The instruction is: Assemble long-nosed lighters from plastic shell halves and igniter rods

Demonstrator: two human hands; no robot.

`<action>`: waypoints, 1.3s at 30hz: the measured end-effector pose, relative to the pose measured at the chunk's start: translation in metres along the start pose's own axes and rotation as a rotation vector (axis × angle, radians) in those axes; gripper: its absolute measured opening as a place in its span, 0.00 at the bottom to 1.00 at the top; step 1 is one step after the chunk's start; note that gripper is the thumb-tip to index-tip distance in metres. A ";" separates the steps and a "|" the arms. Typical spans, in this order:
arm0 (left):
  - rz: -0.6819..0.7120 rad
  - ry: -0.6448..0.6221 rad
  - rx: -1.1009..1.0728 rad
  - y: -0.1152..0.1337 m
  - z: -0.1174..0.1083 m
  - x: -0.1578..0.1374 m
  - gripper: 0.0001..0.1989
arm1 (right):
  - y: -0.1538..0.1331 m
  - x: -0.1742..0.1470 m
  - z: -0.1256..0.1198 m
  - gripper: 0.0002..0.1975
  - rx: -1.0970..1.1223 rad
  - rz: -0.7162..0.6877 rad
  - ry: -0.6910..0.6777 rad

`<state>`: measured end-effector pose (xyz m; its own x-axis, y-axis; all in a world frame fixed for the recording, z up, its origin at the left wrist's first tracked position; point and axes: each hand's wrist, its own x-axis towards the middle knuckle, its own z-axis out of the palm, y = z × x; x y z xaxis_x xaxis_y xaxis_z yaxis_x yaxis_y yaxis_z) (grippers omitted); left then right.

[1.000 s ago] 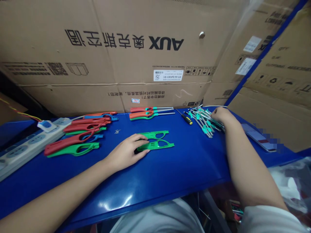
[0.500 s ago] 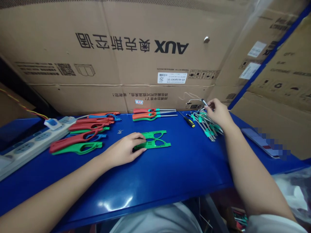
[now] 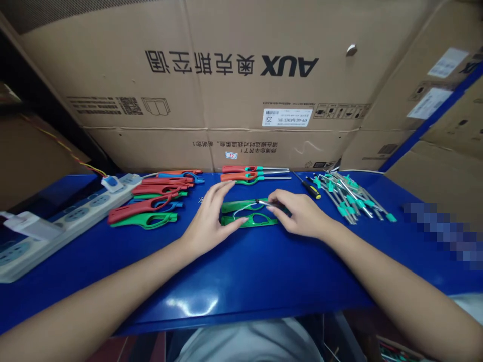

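A: ok what's that setup sitting on?

B: shiny blue table (image 3: 241,281), light glaring off it at lower center. Big cardboard sheet (image 3: 226,90) standing behind it, AUX print upside down, plus more cardboard at the right edge.

A: and the rest of the room?

B: black post (image 3: 45,95) at upper left, reddish floor (image 3: 113,349) peeking out at the bottom left. White power strip (image 3: 90,211) with plugs in it runs along the table's left side, right by a bunch of red, green, blue and orange handles (image 3: 136,203).

A: hands?

B: mid-frame. Left hand (image 3: 209,216) has thumb and fingers spread wide around the left ends of two green shells (image 3: 260,219), which lie flat on the table at center. Right hand (image 3: 302,213) is pinching a thin rod (image 3: 269,203) over their right side, with a white wire (image 3: 245,207) trailing left.

A: anything else on there?

B: lighters (image 3: 241,177) up against the cardboard, a yellow-and-black screwdriver (image 3: 311,190) right of center, then a heap of metal tubes with teal bits (image 3: 350,196).
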<state>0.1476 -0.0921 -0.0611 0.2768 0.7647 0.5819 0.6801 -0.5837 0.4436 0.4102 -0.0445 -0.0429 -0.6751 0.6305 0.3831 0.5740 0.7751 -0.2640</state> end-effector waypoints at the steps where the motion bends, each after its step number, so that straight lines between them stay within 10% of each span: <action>1: -0.025 -0.028 -0.053 0.002 0.000 -0.001 0.37 | -0.002 -0.001 0.002 0.08 0.006 -0.035 -0.019; 7: -0.265 -0.198 -0.541 0.013 0.008 -0.009 0.23 | 0.001 -0.002 0.004 0.07 -0.008 -0.151 -0.017; 16: -0.350 -0.130 -0.775 0.020 0.008 -0.006 0.15 | 0.005 -0.001 0.014 0.06 -0.006 -0.242 0.021; 39: -0.011 0.117 -0.410 0.016 0.005 -0.009 0.08 | -0.003 -0.001 0.014 0.06 -0.090 -0.408 0.181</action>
<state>0.1591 -0.1071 -0.0630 0.1759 0.7489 0.6389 0.3497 -0.6542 0.6706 0.4029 -0.0471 -0.0552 -0.7670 0.2505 0.5907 0.3212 0.9469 0.0155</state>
